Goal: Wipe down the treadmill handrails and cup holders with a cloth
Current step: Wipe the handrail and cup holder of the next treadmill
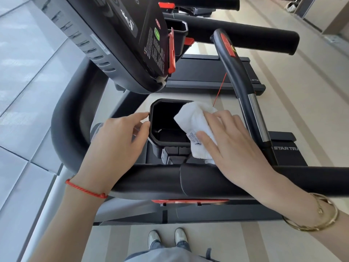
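Note:
A black cup holder (pixel 153 110) hangs below the treadmill console, its cavity open toward me. My right hand (pixel 236 140) presses a folded white cloth (pixel 196 120) against the holder's right rim, fingers spread flat over the cloth and a printed label showing under them. My left hand (pixel 120 137) touches the holder's left rim with its fingertips, fingers nearly straight. A thick black padded handrail (pixel 151 180) runs across in front of me, under both wrists.
The console (pixel 117 40) leans over the holder from the upper left. A curved grip bar (pixel 245 86) with a metal sensor section rises at the right. A second cup holder (pixel 177 33) and another padded rail (pixel 245 33) lie farther off. My shoes (pixel 168 239) stand on the floor below.

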Action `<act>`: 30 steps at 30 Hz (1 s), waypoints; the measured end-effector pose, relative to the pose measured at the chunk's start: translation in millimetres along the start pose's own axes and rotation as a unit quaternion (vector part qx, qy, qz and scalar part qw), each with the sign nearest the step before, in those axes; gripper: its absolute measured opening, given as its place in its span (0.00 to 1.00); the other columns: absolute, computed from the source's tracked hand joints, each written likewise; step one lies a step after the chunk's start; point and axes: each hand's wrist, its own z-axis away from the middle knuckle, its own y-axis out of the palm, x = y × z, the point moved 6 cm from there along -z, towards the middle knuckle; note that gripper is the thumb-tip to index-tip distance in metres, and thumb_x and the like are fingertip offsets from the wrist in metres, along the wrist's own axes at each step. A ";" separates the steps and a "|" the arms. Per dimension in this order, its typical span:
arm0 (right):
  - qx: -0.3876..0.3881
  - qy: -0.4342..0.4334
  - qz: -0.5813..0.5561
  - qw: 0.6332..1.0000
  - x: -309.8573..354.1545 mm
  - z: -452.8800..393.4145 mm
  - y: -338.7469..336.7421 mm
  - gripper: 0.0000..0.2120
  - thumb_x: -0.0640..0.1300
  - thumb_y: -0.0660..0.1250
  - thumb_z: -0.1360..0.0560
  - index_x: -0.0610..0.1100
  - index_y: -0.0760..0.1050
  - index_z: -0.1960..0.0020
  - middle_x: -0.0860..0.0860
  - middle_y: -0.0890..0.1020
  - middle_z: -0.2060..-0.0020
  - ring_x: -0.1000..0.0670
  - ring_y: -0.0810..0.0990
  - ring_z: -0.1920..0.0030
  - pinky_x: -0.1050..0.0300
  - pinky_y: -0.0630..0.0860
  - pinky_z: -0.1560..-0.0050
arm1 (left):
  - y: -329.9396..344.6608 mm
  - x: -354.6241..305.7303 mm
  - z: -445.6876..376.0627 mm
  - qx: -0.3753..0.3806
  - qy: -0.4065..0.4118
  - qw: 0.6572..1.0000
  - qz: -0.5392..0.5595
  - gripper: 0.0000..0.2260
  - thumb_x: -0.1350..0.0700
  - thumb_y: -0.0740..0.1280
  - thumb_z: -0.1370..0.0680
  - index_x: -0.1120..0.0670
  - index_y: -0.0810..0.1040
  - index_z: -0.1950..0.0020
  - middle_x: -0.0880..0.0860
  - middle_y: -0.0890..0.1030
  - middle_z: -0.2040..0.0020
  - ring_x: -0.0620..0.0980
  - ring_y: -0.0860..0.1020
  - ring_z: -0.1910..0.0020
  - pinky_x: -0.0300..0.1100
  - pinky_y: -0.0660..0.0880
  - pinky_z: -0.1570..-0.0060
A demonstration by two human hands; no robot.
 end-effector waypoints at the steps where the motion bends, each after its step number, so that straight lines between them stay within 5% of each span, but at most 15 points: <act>1: -0.013 -0.006 0.013 1.000 1.0 1.4 -2.0 0.25 0.57 0.45 0.19 0.47 0.63 0.27 0.49 0.69 0.38 0.46 0.67 0.45 0.51 0.69 0.43 | -0.9 0.1 1.6 0.002 0.001 1.000 0.005 0.16 0.50 0.62 0.21 0.48 0.80 0.34 0.46 0.85 0.57 0.46 0.83 0.58 0.48 0.80 0.48; 6: -0.071 -0.103 0.012 0.992 31.5 9.2 -10.1 0.23 0.56 0.51 0.19 0.49 0.67 0.28 0.49 0.73 0.39 0.45 0.70 0.48 0.50 0.73 0.47 | -6.6 2.8 9.7 0.012 0.007 0.999 0.030 0.19 0.49 0.59 0.23 0.48 0.80 0.35 0.48 0.85 0.56 0.48 0.84 0.55 0.50 0.79 0.46; 12: 0.010 -0.194 0.014 0.981 77.4 -12.8 4.3 0.23 0.57 0.51 0.18 0.51 0.66 0.26 0.51 0.71 0.35 0.45 0.68 0.46 0.48 0.70 0.46 | -16.1 16.3 17.8 -0.008 0.015 1.000 -0.010 0.20 0.62 0.61 0.24 0.47 0.80 0.36 0.49 0.85 0.55 0.54 0.82 0.53 0.54 0.79 0.51; 21: -0.043 -0.114 -0.002 0.992 40.2 16.4 -7.1 0.18 0.54 0.55 0.20 0.52 0.75 0.35 0.53 0.73 0.40 0.47 0.67 0.47 0.53 0.69 0.47 | -14.3 11.9 23.4 -0.030 0.042 0.999 0.011 0.13 0.55 0.64 0.20 0.49 0.81 0.37 0.47 0.85 0.55 0.51 0.83 0.55 0.53 0.80 0.51; 30: -0.199 -0.090 0.078 0.973 59.7 60.5 -5.6 0.16 0.51 0.60 0.19 0.50 0.75 0.34 0.48 0.78 0.44 0.43 0.73 0.51 0.49 0.71 0.51 | -2.0 -9.5 47.3 0.005 0.094 0.995 0.037 0.16 0.59 0.67 0.21 0.52 0.79 0.33 0.48 0.84 0.51 0.50 0.82 0.56 0.52 0.80 0.54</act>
